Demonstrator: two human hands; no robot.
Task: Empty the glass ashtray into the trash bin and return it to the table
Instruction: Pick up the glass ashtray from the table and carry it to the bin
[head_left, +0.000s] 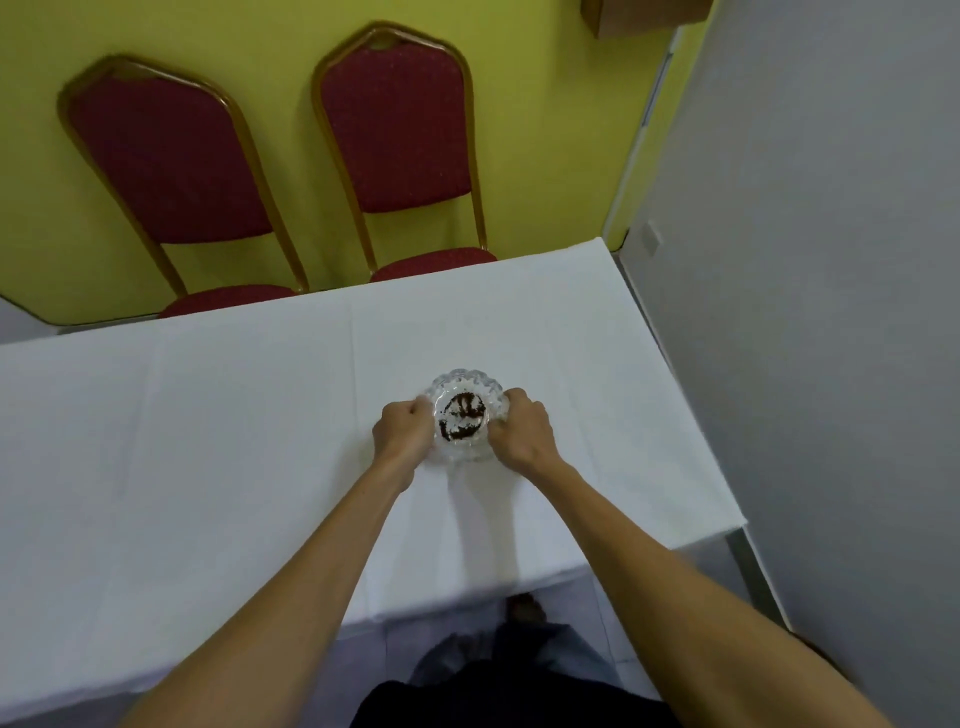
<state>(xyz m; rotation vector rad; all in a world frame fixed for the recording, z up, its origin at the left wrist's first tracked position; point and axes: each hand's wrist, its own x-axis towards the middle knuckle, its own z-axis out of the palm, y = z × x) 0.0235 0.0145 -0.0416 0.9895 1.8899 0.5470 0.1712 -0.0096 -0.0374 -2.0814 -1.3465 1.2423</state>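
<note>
A round cut-glass ashtray (466, 384) with dark ash in its middle sits on the white-clothed table (234, 441), right of centre. My left hand (402, 431) grips its left rim and my right hand (522, 428) grips its right rim, fingers curled around the glass. Whether the ashtray rests on the cloth or is slightly lifted I cannot tell. No trash bin is in view.
Two red padded chairs with gold frames (171, 171) (400, 124) stand against the yellow wall behind the table. A grey wall (805, 312) runs close along the table's right end. My legs and the tiled floor (571, 613) show below the near edge.
</note>
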